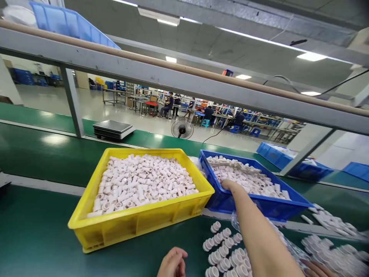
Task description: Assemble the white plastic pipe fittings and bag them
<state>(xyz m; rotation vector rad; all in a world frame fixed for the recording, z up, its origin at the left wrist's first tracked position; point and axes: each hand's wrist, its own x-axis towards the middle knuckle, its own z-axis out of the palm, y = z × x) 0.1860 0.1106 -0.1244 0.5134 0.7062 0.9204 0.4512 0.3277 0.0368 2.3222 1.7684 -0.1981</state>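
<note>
The fingers of the right hand [227, 185] reached over the near wall of the blue bin [266, 206], close to its near left corner. Their tips were hidden, so I could not tell whether they pinched anything. The left hand [173, 264], partly cut off below, hovered in front of the yellow bin [138, 223], its fingers loosely curled with nothing visible in them.

White fittings [245, 175] filled the blue bin, just inside the rim from the hand; they lay jumbled, their long axes pointing every way. The bin's own long axis slanted from its far left corner to its near right one. Below its near edge, ribbed white fittings [223, 251] lay on their sides on the green table [127, 256] in slanting rows, their axes mostly running from near left to far right, with open ends facing far right.

Clear plastic [294, 248] lay beyond the right forearm, near another person's hand [315, 268] and a blurred group of white pieces [340, 254]. Longer white pieces [334, 222] lay off the blue bin's near right corner.

The yellow bin, just left of the blue one, held short white tubes [144, 182], pointing in all directions. Past its far left corner stood a scale [112, 129].
</note>
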